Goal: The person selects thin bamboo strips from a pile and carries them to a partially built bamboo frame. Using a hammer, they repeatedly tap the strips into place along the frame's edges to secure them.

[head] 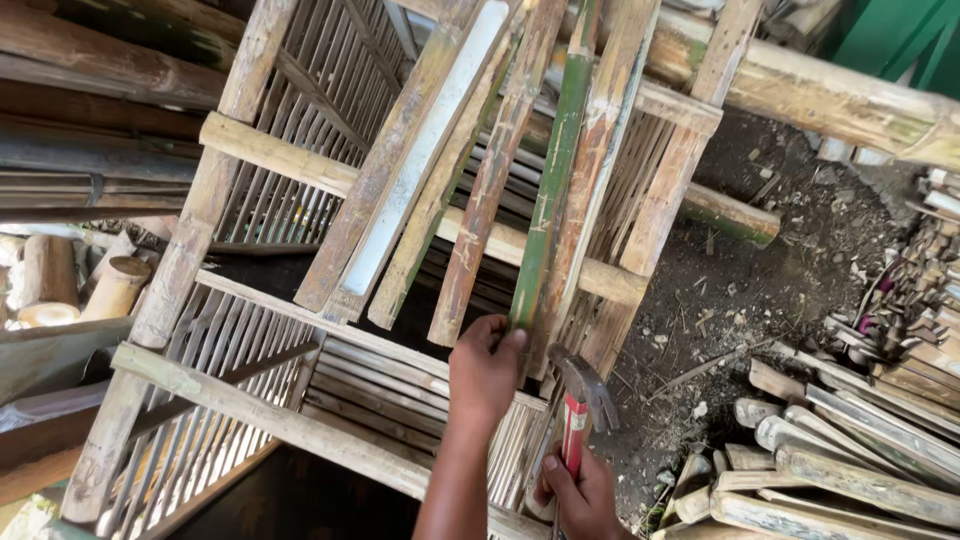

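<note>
Currently green bamboo strip (548, 190) leaning on bamboo frame (300, 160), lower end near picture centre. Left hand (485, 375) pinching strip's lower end, grip closing tight on it. Right hand (585, 495) wrapping fully around red handle of hammer (580, 400), head sitting just right of strip. Other loose slats (480, 180) lying alongside. Cut bamboo pieces (840, 450) piling on dirt ground (760, 260) at right.

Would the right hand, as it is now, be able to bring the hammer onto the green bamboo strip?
Probably yes: the right hand holds the hammer just beside the green bamboo strip, nothing between. The left hand grips the strip's lower end close by.
</note>
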